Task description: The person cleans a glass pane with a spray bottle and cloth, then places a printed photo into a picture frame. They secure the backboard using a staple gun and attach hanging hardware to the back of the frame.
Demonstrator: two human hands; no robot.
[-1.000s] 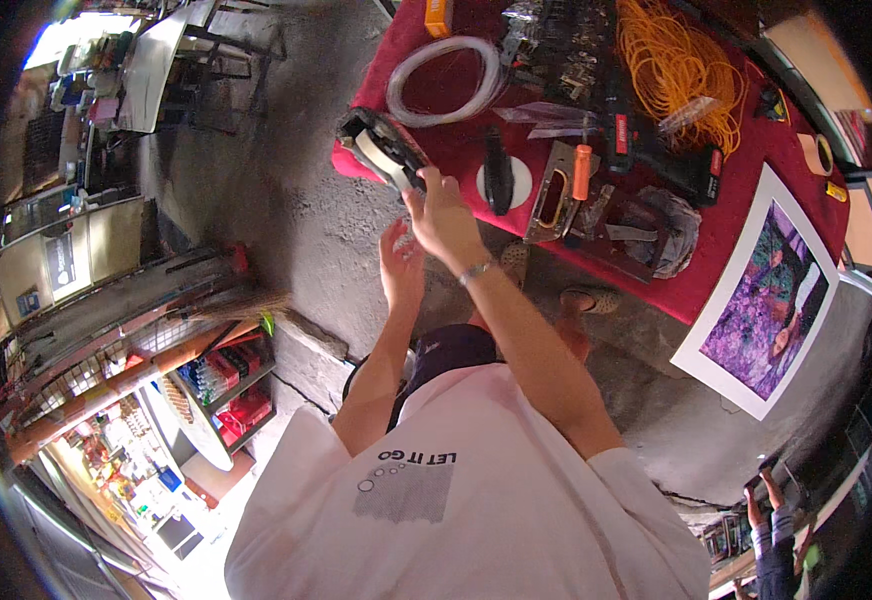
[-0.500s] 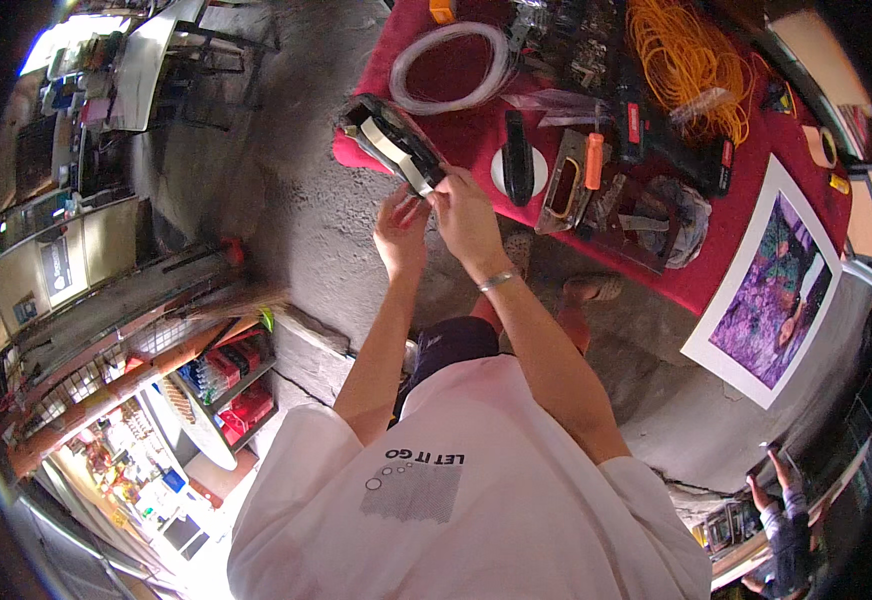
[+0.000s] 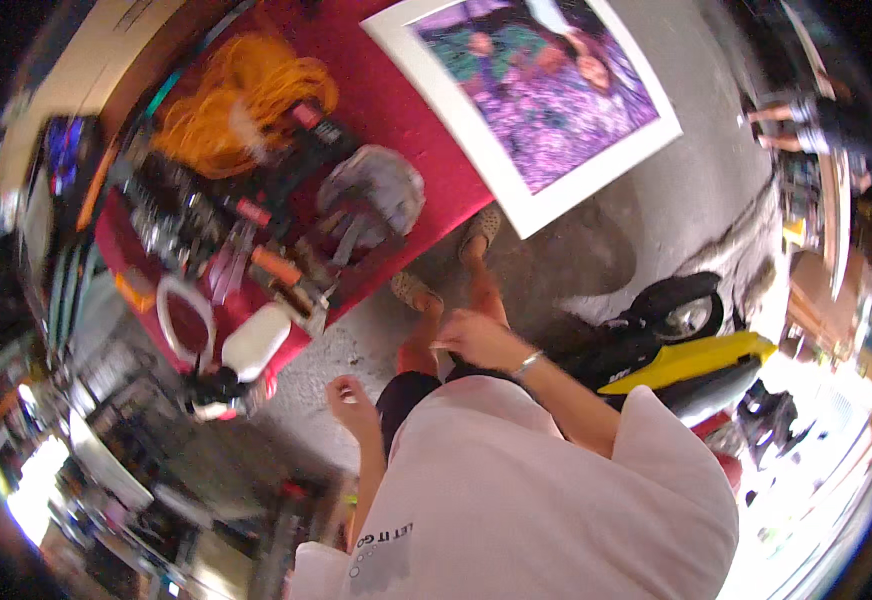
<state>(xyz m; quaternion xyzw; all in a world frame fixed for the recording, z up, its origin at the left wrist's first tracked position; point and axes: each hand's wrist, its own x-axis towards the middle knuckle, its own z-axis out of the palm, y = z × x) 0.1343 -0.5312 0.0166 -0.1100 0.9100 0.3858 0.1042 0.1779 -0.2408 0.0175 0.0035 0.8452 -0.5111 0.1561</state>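
1. My left hand [image 3: 353,400] hangs just below the table corner, left of centre in the frame, palm turned up and fingers partly curled. A pale bit shows at the fingertips, but blur hides whether it is gripped, so I cannot tell what this hand holds.
2. My right hand [image 3: 481,340] is over my lap at mid-frame, its grip narrow, with bent fingers close to the thumb. I cannot tell whether something thin is pinched there.
3. Nearest my left hand is a dark, blurred tool [image 3: 216,388] at the corner of the red-covered table [image 3: 406,110]. Just beside it lies a white rounded piece [image 3: 256,343]. Neither hand touches them.
4. The white-bordered photo print [image 3: 556,120] lies picture side up at upper centre, partly on the table and partly past its edge, well apart from both hands.
5. Left of the print I have an orange-handled screwdriver [image 3: 276,266], a plastic-lined bowl [image 3: 371,185], an orange cord bundle [image 3: 241,105] and a pale tubing coil [image 3: 163,312].
6. What is done, as I judge it: the print is laid out and the dark tool is out of my grip.
7. What is left I cannot settle: nothing visible is fixed to the print's face, its back is hidden, and no finished piece shows.
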